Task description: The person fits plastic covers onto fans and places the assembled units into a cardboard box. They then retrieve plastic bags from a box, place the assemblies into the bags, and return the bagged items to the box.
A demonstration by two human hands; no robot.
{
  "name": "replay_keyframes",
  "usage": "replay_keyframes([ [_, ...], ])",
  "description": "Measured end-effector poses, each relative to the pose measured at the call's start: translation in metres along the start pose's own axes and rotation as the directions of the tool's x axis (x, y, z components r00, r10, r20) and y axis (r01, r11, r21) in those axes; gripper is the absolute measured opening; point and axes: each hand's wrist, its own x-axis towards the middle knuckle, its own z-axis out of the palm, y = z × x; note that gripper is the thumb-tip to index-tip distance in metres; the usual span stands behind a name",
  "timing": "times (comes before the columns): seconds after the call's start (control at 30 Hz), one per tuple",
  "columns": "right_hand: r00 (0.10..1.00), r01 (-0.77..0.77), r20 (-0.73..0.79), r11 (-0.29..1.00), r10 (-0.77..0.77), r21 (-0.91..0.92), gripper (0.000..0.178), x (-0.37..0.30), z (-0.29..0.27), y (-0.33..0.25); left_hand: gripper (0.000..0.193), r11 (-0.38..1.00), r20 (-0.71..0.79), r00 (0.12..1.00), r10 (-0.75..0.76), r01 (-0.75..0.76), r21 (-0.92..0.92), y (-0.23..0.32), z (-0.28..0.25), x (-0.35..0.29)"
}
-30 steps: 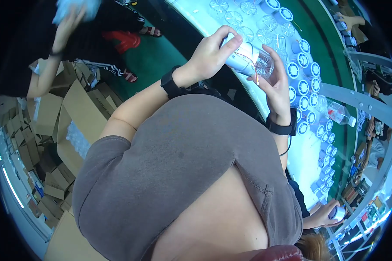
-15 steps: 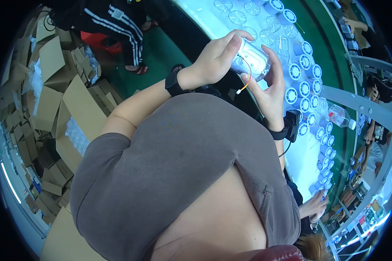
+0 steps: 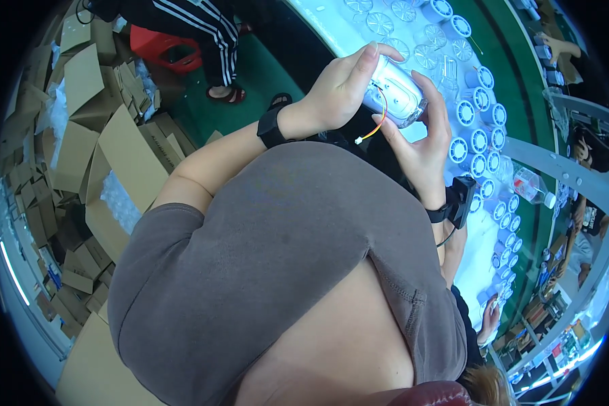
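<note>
A white rounded plastic housing [image 3: 396, 91] with a clear end is held between my two hands above the table's near edge. My left hand [image 3: 340, 91] grips its left end, thumb laid along the top. On the other end, the fingers and thumb of my right hand [image 3: 423, 139] close around the clear part. Thin red and yellow wires [image 3: 384, 116] come out of the housing's face and hang down to a small white connector [image 3: 358, 141]. Just beyond my hands, clear round plastic parts [image 3: 380, 24] lie on the white table [image 3: 318, 17].
Several white-blue cylinders with slotted round ends [image 3: 465, 113] stand along the table's right side. A plastic bottle [image 3: 531, 186] lies past them by a metal post. Open cardboard boxes [image 3: 132, 149] pile up at left. A red stool [image 3: 166, 49] stands near another person's legs [image 3: 227, 57].
The housing is tilted slightly in my hands, and its wires and connector have swung left. The person at upper left has shifted, showing more of the red stool. A co-worker's hand at lower right has moved.
</note>
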Motion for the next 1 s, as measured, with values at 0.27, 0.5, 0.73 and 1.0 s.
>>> replay_keyframes([
  [0.27,1.0,0.015,-0.022,0.998,-0.016,-0.055,0.057,-0.002,-0.003,-0.003,0.051,0.999,0.094,0.995,-0.042,0.044,-0.017,0.001,0.001,0.002],
  [0.5,0.998,-0.06,-0.029,0.998,0.06,0.009,0.056,-0.006,-0.006,-0.01,0.049,0.994,0.138,0.99,-0.039,0.053,-0.1,0.006,0.004,-0.001],
  [0.73,0.999,0.008,-0.052,0.999,-0.009,-0.031,0.058,-0.007,0.0,-0.012,0.042,0.96,0.131,0.991,-0.011,0.047,-0.275,0.011,0.005,-0.005],
  [1.0,0.989,0.131,-0.07,0.991,-0.132,-0.013,0.055,-0.002,0.015,-0.005,0.05,0.925,0.204,0.965,-0.164,0.222,-0.31,0.002,-0.008,-0.01],
])
